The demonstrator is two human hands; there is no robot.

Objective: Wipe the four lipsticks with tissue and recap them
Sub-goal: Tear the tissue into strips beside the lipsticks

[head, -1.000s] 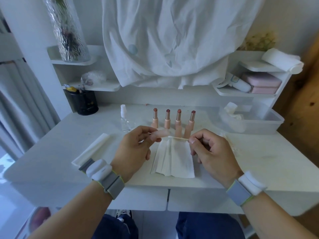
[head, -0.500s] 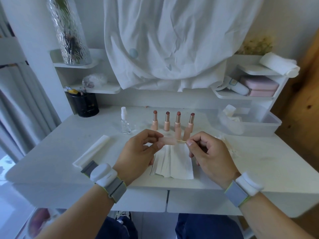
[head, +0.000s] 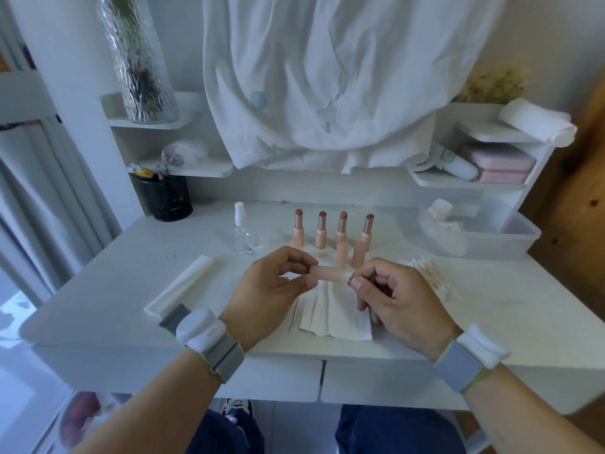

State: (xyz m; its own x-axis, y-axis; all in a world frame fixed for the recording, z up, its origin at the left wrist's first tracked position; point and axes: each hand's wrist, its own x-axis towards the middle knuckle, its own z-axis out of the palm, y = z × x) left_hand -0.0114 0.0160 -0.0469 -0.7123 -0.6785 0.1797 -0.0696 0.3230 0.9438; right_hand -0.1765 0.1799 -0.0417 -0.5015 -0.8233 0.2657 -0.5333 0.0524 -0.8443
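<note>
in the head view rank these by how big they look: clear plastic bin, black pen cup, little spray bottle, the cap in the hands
1. clear plastic bin
2. black pen cup
3. spray bottle and lipstick cap: these look alike in size, and the cap is nearer the camera, so they stay unranked.

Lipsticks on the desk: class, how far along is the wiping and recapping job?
Done: nothing visibly; all four lipsticks stand uncapped in a row. In hand: the left hand and right hand hold a pink cap between them above the tissues. Left: every recapping; whether any were wiped cannot be told.
</note>
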